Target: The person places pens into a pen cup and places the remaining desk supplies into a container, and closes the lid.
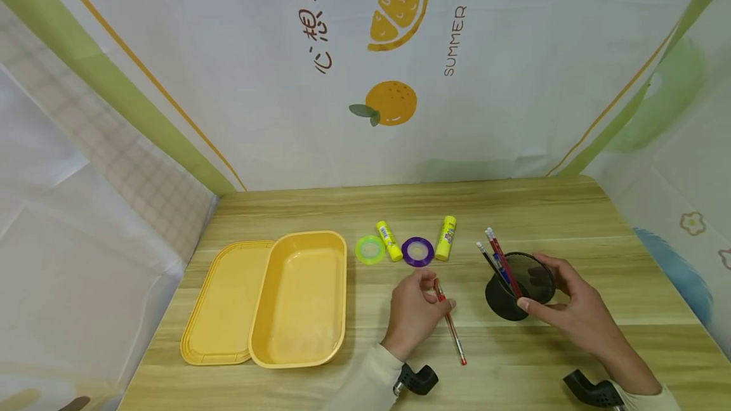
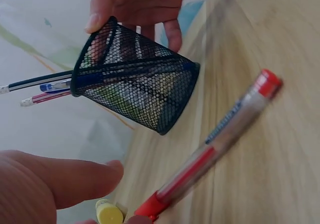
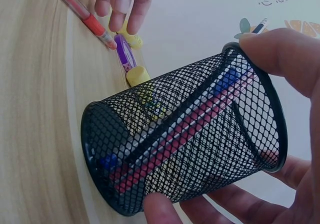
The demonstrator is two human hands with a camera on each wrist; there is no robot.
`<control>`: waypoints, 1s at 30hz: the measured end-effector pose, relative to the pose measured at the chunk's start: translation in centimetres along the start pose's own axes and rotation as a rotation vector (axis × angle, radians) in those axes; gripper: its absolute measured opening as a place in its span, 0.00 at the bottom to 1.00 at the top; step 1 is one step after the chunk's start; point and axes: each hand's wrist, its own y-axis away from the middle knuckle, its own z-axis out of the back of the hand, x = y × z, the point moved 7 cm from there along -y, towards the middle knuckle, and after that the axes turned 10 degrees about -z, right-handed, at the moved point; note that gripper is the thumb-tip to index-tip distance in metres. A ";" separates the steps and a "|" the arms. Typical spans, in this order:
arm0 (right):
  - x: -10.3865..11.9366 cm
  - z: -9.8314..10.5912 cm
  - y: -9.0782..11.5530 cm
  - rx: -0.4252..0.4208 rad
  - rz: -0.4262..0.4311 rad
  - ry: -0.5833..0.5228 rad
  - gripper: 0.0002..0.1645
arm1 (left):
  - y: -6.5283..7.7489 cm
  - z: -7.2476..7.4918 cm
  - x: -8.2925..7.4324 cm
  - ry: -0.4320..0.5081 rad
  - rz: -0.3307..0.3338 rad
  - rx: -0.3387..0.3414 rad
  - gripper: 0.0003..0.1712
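My right hand (image 1: 577, 303) grips a black mesh pen holder (image 3: 185, 129) by its rim and side. Inside it lean a black striped pencil (image 2: 40, 81), red pencils (image 1: 504, 259) and a blue pen (image 2: 57, 86), their ends sticking out past the rim. To the left, my left hand (image 1: 417, 309) is at a red pen (image 2: 200, 159) with a clear barrel and red ends. Its thumb overlaps the pen in the head view, and the fingertips are right by one end. In the right wrist view those fingers hang loosely, spread apart.
Behind the hands lie two yellow glue sticks (image 1: 446, 238) (image 1: 389, 241), a green tape roll (image 1: 370, 250) and a purple one (image 1: 418, 252). A yellow box (image 1: 299, 300) stands at left, overlapping its lid (image 1: 225, 309). A printed cloth (image 1: 320, 132) hangs behind the table.
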 end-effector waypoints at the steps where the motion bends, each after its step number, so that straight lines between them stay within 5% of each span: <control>1: 0.0 0.0 0.0 0.000 0.001 -0.001 0.51 | 0.0 -0.1 0.1 -0.005 0.007 0.006 0.30; 13: -0.1 -0.1 0.0 0.005 0.008 -0.016 0.50 | -0.1 -1.1 0.5 0.018 0.020 0.020 0.36; 30: -0.1 -0.1 0.0 0.003 0.008 -0.009 0.49 | -0.4 -1.8 0.1 -0.203 -0.011 0.033 0.32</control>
